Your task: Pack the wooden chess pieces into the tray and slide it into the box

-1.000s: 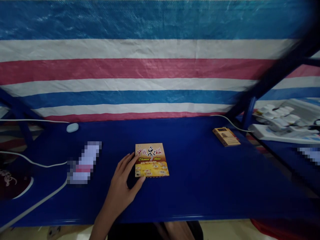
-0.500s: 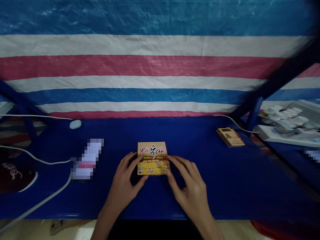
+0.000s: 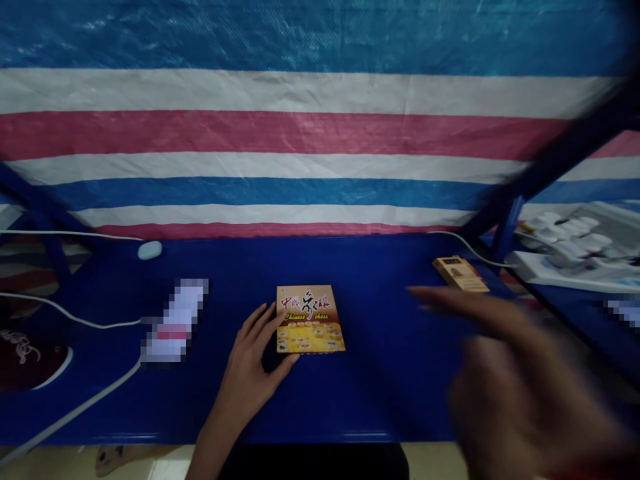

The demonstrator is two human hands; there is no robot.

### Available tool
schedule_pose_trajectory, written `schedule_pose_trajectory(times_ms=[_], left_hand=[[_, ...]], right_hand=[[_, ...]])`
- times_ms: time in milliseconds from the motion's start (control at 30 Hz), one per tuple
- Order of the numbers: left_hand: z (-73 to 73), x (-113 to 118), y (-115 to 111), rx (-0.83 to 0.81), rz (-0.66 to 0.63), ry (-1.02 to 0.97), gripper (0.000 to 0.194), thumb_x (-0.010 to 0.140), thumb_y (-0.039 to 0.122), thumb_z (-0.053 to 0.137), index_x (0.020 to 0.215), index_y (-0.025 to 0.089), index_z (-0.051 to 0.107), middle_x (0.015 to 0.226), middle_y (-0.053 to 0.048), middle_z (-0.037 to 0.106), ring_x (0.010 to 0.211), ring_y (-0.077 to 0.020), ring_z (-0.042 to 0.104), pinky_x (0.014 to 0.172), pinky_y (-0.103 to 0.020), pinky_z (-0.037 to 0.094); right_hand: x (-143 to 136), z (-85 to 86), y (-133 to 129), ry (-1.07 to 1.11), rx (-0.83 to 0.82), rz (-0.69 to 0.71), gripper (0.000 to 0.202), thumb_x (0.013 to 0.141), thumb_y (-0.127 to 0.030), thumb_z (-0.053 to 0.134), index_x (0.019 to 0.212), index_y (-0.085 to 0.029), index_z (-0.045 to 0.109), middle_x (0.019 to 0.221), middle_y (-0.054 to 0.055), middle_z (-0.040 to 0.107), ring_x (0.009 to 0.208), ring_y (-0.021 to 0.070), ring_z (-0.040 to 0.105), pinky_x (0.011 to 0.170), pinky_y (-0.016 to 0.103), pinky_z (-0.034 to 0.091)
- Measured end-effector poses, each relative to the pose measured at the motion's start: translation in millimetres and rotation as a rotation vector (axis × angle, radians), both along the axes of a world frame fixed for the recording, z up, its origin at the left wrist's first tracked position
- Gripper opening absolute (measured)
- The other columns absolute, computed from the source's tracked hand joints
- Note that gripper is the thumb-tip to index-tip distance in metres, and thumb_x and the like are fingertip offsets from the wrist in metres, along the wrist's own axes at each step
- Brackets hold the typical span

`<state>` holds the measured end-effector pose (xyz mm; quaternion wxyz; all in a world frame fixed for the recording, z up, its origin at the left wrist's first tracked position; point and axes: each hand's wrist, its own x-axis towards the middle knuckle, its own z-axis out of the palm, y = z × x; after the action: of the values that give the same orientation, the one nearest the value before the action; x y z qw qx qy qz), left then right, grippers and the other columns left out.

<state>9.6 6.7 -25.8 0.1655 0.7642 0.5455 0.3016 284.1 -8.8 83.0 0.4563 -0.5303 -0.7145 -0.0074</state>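
A flat box labelled "Chinese chess" [image 3: 310, 320] lies on the blue table [image 3: 380, 267], its printed face up. My left hand [image 3: 253, 360] holds it lightly at the left, with the fingertips along the left edge and the thumb at the lower left corner. At the right, my right hand [image 3: 520, 373] is raised off the table, large and blurred by motion. Its index finger stretches left, off the box, while the other fingers look curled. Whether anything is in that hand cannot be made out.
A pixelated phone-like object [image 3: 175, 320] and a small pale case [image 3: 150, 251] lie at the left, with white cables and a dark red object [image 3: 33, 360]. Beyond the right hand are an orange-brown pack [image 3: 460, 273] and several white items [image 3: 570, 240]. Striped sheeting [image 3: 300, 133] hangs behind.
My right hand has let go of the box's right side and moved right and up towards the camera. My left hand has stayed at the box, which has barely shifted.
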Motion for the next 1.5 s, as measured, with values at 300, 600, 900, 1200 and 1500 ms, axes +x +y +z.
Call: schedule_pose_trajectory(times_ms=[300, 600, 900, 1200, 1500], left_hand=[[-0.2, -0.4, -0.5, 0.013, -0.003, 0.014, 0.07, 0.095, 0.034, 0.063, 0.157, 0.035, 0.03, 0.158, -0.003, 0.045, 0.15, -0.0266, 0.034, 0.118, -0.055, 0.041], [-7.6, -1.7, 0.9, 0.129, 0.081, 0.266, 0.08, 0.09, 0.049, 0.066, 0.158, 0.029, 0.028, 0.164, -0.01, 0.035, 0.151, -0.0348, 0.031, 0.121, -0.066, 0.025], [-6.8, -3.1, 0.2, 0.152, 0.081, 0.261, 0.079, 0.089, 0.049, 0.066, 0.157, 0.03, 0.029, 0.162, -0.01, 0.038, 0.148, -0.0345, 0.037, 0.12, -0.064, 0.028], [-5.2, -2.1, 0.7, 0.15, 0.085, 0.25, 0.078, 0.09, 0.05, 0.066, 0.157, 0.031, 0.03, 0.161, -0.009, 0.04, 0.147, -0.0343, 0.037, 0.12, -0.065, 0.028], [-4.9, -2.9, 0.3, 0.143, 0.082, 0.258, 0.076, 0.091, 0.05, 0.064, 0.156, 0.031, 0.03, 0.162, -0.008, 0.039, 0.148, -0.0326, 0.036, 0.12, -0.063, 0.027]], right_hand=[[-28.5, -115.6, 13.7, -0.347, -0.339, 0.108, 0.076, 0.096, -0.052, 0.056, 0.16, -0.025, 0.024, 0.156, 0.011, 0.046, 0.145, 0.0325, 0.041, 0.111, 0.054, 0.045], [-20.5, -115.4, 17.6, -0.342, -0.285, 0.072, 0.079, 0.092, -0.056, 0.06, 0.158, -0.024, 0.03, 0.156, 0.013, 0.045, 0.146, 0.0357, 0.038, 0.11, 0.059, 0.045], [-23.0, -113.3, 14.8, -0.36, -0.291, 0.093, 0.078, 0.093, -0.057, 0.058, 0.157, -0.022, 0.032, 0.156, 0.013, 0.045, 0.145, 0.0358, 0.039, 0.112, 0.06, 0.043], [-23.7, -111.8, 14.8, -0.368, -0.311, 0.089, 0.075, 0.094, -0.056, 0.057, 0.156, -0.022, 0.034, 0.155, 0.013, 0.046, 0.145, 0.0351, 0.038, 0.113, 0.06, 0.042], [-25.1, -110.2, 13.5, -0.372, -0.335, 0.085, 0.075, 0.095, -0.057, 0.056, 0.156, -0.02, 0.034, 0.156, 0.013, 0.045, 0.146, 0.0349, 0.037, 0.114, 0.059, 0.041]])
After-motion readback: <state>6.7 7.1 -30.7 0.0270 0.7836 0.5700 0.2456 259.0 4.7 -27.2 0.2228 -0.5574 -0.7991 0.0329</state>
